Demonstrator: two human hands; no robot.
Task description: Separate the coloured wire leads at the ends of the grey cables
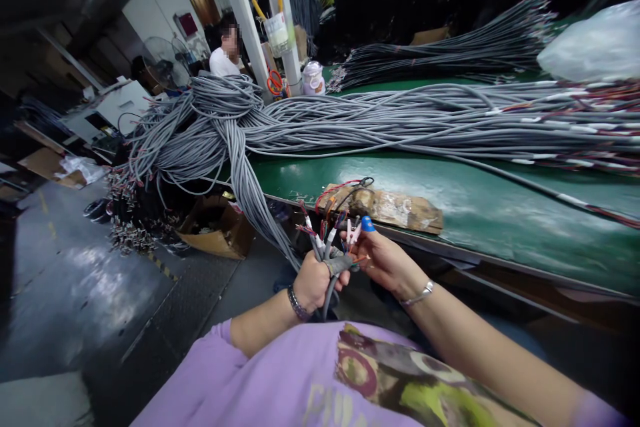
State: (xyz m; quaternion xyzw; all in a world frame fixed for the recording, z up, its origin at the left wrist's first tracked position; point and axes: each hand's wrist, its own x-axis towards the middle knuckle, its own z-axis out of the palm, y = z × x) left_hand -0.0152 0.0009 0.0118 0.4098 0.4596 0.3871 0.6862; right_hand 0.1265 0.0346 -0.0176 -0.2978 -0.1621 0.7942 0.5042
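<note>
My left hand (313,282) is closed around the stripped ends of several grey cables (327,260), whose thin coloured wires fan out above the fist. Close by on its right, my right hand (384,261) has its fingers bent inward, with a blue finger cover (367,223) on one tip. Between those fingertips sits a small pale pink clip-like piece (353,233); its exact kind is unclear. Loose orange and green wire ends (360,259) show just below it, beside my right fingers. From the left fist, a thick grey cable bundle (260,203) runs up to the bench.
A worn wooden block (407,209) with red and black leads lies at the edge of the green bench (500,213). Long grey cables (375,117) stretch across it. A cardboard box (220,227) stands on the floor at left. Another person (225,57) sits far back.
</note>
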